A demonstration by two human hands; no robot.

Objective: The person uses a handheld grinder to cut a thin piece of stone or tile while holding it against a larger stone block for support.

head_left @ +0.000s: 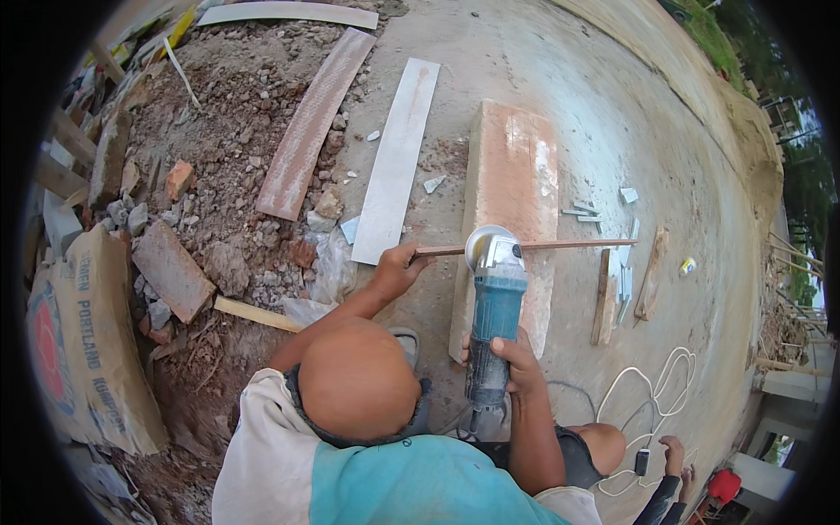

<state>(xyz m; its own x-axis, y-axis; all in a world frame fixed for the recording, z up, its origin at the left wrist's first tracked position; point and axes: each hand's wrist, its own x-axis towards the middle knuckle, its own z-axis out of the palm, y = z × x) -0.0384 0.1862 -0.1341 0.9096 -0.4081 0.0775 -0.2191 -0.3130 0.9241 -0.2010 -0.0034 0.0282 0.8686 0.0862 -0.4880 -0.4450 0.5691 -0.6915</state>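
Observation:
I squat over a large reddish tile slab (516,175) lying on the concrete floor. My left hand (398,269) grips the near end of a thin reddish strip (569,244) that lies crosswise over the slab. My right hand (516,359) holds the body of a teal angle grinder (496,306). Its silver head (488,248) sits right at the strip, near my left hand. My bare knees (359,376) show below the tool.
A long white tile (398,157) and a ribbed reddish tile (311,122) lie left of the slab beside brick rubble (227,131). A cement bag (87,350) stands far left. Tile offcuts (612,210), wooden pieces (652,273) and a white coiled cable (652,394) lie right. Another person's hand (674,455) shows at lower right.

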